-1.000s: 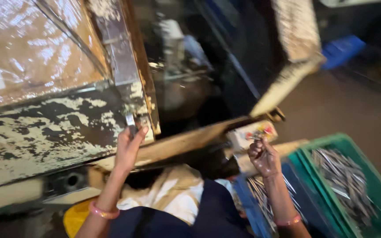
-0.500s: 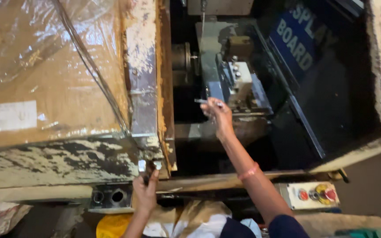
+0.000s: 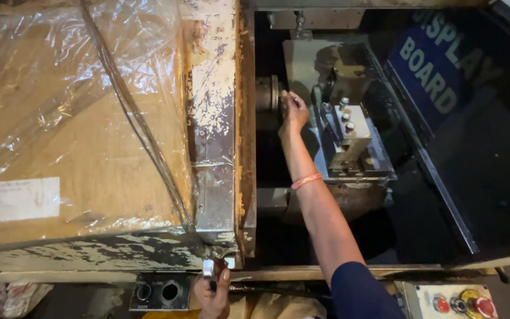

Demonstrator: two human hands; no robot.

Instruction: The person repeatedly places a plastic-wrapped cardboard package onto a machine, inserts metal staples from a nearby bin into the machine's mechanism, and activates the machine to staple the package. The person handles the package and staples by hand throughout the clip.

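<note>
Inside the open machine, the person's right hand point(image 3: 293, 112) has reached further in than a moment ago, now pinching a small metal piece point(image 3: 297, 101) at the round chuck point(image 3: 268, 93). Their left hand point(image 3: 212, 289) stays closed around a lever point(image 3: 208, 269) below.

Machine housing point(image 3: 90, 147) fills the left, plastic sheet point(image 3: 60, 77) draped over it; the open bay sits to its right. Inside the bay, the chuck point(image 3: 267, 93) is at the left wall, the tool block point(image 3: 349, 142) just right of it, and the right hand point(image 3: 293, 112) reaches in between the 2. Below the housing's near corner, the left hand point(image 3: 212, 289) grips a small lever point(image 3: 208, 269), beside a panel with 2 sockets point(image 3: 157, 291). Button box point(image 3: 458, 302) lies at the near right
</note>
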